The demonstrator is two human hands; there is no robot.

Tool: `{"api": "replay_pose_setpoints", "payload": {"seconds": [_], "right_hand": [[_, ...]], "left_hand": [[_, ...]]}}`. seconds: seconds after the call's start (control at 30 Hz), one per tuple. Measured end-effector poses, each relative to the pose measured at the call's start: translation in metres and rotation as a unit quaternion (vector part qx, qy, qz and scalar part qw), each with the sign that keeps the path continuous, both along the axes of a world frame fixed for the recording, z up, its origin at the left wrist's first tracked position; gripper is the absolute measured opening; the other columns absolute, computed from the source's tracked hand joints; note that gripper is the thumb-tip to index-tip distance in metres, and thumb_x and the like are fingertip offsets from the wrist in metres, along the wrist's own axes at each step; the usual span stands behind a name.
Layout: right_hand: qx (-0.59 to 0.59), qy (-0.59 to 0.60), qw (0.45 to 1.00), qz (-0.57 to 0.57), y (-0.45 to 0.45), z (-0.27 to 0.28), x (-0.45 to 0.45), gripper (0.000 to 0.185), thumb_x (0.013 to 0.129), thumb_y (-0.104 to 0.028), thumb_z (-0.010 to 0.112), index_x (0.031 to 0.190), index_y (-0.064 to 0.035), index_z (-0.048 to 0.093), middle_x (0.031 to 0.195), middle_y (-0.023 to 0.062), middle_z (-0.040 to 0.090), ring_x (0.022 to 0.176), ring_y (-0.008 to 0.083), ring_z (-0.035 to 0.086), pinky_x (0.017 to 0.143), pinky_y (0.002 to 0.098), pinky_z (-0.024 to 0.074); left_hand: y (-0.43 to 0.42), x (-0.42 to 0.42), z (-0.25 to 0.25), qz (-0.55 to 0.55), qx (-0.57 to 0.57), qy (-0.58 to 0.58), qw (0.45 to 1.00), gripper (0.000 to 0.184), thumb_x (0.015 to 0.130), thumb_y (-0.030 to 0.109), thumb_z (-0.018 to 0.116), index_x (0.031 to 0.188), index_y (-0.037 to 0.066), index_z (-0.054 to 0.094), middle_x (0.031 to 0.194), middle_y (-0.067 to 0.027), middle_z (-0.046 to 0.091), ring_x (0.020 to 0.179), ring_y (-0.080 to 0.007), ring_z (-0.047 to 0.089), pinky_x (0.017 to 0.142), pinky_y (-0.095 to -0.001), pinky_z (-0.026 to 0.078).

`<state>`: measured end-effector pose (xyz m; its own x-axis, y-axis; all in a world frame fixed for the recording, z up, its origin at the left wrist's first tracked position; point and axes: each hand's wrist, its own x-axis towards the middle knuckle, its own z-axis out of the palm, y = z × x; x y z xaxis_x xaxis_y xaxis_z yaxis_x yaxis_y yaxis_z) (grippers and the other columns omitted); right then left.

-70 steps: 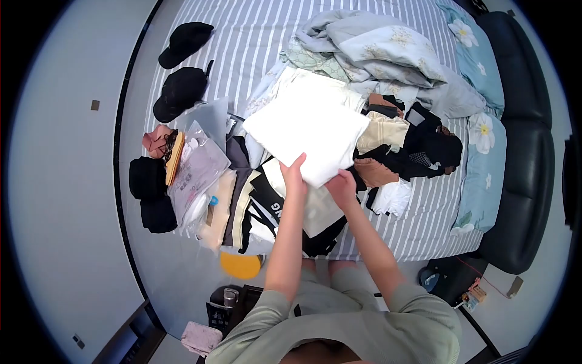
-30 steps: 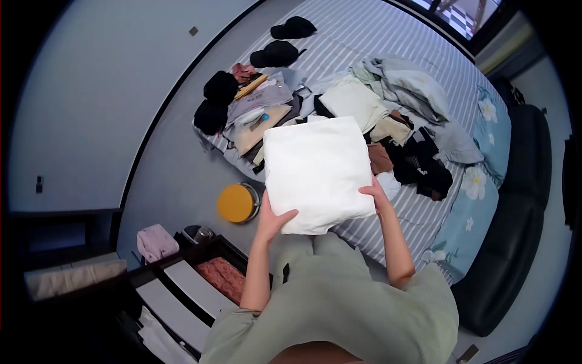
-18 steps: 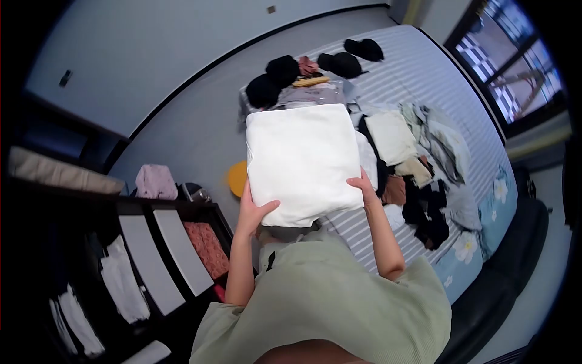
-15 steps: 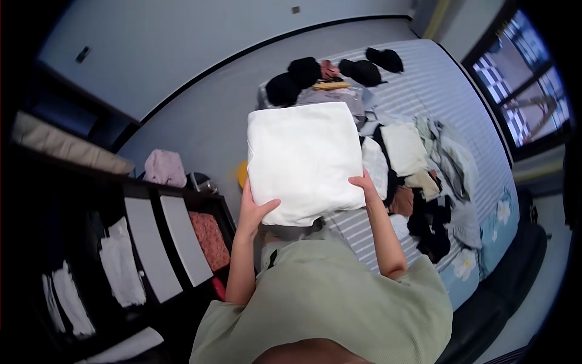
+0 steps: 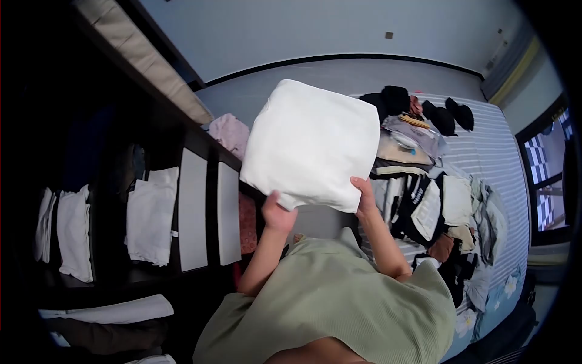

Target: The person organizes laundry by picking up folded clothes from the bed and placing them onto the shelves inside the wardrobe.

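A folded white cloth [image 5: 312, 142], thick and roughly square, is held out in front of my chest; whether it is a garment cannot be made out. My left hand [image 5: 279, 212] grips its lower left edge, thumb on top. At the lower right corner, my right hand [image 5: 364, 197] also has its thumb on the upper face. The fingers of both hands are hidden under the cloth. To the left is an open dark wardrobe, where folded white clothes [image 5: 153, 216] hang or rest beside light grey panels [image 5: 194, 209].
On the right stands a bed with a striped sheet [image 5: 491, 145], carrying black caps [image 5: 439, 118], folded clothes [image 5: 424, 209] and a blue floral pillow [image 5: 500, 297]. A pink bundle [image 5: 229, 136] sits near the wardrobe. Further folded clothes [image 5: 112, 306] lie at lower left.
My view and body have turned left toward the wardrobe, so the bed now sits further right. The white cloth has tilted, and both hands still hold it.
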<state>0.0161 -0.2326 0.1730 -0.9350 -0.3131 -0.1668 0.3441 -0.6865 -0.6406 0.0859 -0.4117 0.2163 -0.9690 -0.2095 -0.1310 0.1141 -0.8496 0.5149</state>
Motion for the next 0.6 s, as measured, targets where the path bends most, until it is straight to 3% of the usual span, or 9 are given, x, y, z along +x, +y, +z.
{"api": "replay_pose_setpoints", "payload": {"seconds": [0.03,0.07,0.2,0.3,0.33,0.43,0.47,0.6], "right_hand": [[-0.002,0.002,1.000,0.002,-0.018,0.002,0.003,0.062,0.067,-0.013,0.063,0.122,0.0017,0.038,0.113,0.0134,0.051,0.102,0.0240,0.053,0.087,0.0354,0.0441],[-0.017,0.015,1.000,0.010,-0.034,0.001,0.005,0.063,0.066,-0.011,0.064,0.123,0.0010,0.037,0.114,0.0121,0.051,0.104,0.0231,0.052,0.088,0.0347,0.0421],[0.031,0.053,0.998,0.017,-0.085,0.011,0.014,0.066,0.064,-0.011,0.067,0.122,-0.0004,0.039,0.113,0.0108,0.051,0.103,0.0222,0.051,0.090,0.0334,0.0392],[0.098,0.117,0.987,0.056,-0.108,0.017,0.019,0.067,0.062,-0.010,0.068,0.122,-0.0002,0.039,0.113,0.0110,0.051,0.104,0.0219,0.051,0.090,0.0331,0.0390],[0.131,0.137,0.978,0.082,-0.113,0.012,0.019,0.068,0.063,-0.017,0.068,0.123,-0.0009,0.038,0.115,0.0106,0.051,0.107,0.0230,0.049,0.092,0.0340,0.0379],[-0.056,0.018,0.990,0.129,-0.131,0.002,0.015,0.067,0.067,-0.025,0.066,0.124,-0.0023,0.039,0.118,0.0108,0.050,0.109,0.0255,0.048,0.094,0.0360,0.0368],[-0.080,0.006,0.990,0.118,-0.141,0.009,0.013,0.065,0.074,-0.036,0.060,0.126,-0.0038,0.038,0.123,0.0114,0.047,0.113,0.0278,0.045,0.096,0.0391,0.0350],[-0.185,-0.092,0.968,0.145,-0.171,0.025,-0.013,0.067,0.080,-0.055,0.046,0.128,-0.0078,0.039,0.127,0.0121,0.045,0.116,0.0304,0.043,0.098,0.0465,0.0322]], "left_hand": [[-0.008,0.002,0.002,0.016,-0.063,-0.042,0.997,0.071,0.072,0.017,0.063,0.133,0.008,0.028,0.133,-0.0090,0.035,0.123,-0.0270,0.031,0.104,-0.0420,0.022],[-0.018,-0.001,0.010,0.012,-0.099,-0.012,0.995,0.065,0.072,0.004,0.060,0.130,0.006,0.031,0.127,-0.0085,0.040,0.119,-0.0252,0.036,0.102,-0.0380,0.027],[-0.061,0.001,0.018,0.084,-0.145,-0.068,0.983,0.061,0.069,-0.009,0.055,0.125,0.004,0.036,0.121,-0.0080,0.045,0.112,-0.0228,0.043,0.096,-0.0330,0.034],[-0.097,0.007,0.014,0.105,-0.145,-0.035,0.983,0.055,0.071,-0.004,0.052,0.124,0.000,0.038,0.121,-0.0116,0.046,0.113,-0.0260,0.043,0.098,-0.0385,0.032],[-0.107,0.008,0.014,0.123,-0.135,-0.055,0.982,0.055,0.069,-0.003,0.050,0.123,-0.001,0.038,0.119,-0.0136,0.047,0.111,-0.0289,0.045,0.097,-0.0405,0.034],[-0.136,0.016,0.014,0.142,-0.064,-0.076,0.985,0.058,0.066,0.000,0.048,0.122,-0.002,0.039,0.117,-0.0156,0.048,0.110,-0.0316,0.045,0.096,-0.0421,0.036],[-0.137,0.017,0.029,0.185,-0.078,-0.109,0.974,0.062,0.060,0.003,0.047,0.121,-0.002,0.040,0.115,-0.0172,0.049,0.108,-0.0337,0.046,0.094,-0.0433,0.038],[-0.170,0.032,0.032,0.247,-0.044,-0.082,0.964,0.068,0.053,0.007,0.046,0.120,-0.003,0.041,0.113,-0.0171,0.050,0.105,-0.0331,0.049,0.094,-0.0423,0.039]]}}
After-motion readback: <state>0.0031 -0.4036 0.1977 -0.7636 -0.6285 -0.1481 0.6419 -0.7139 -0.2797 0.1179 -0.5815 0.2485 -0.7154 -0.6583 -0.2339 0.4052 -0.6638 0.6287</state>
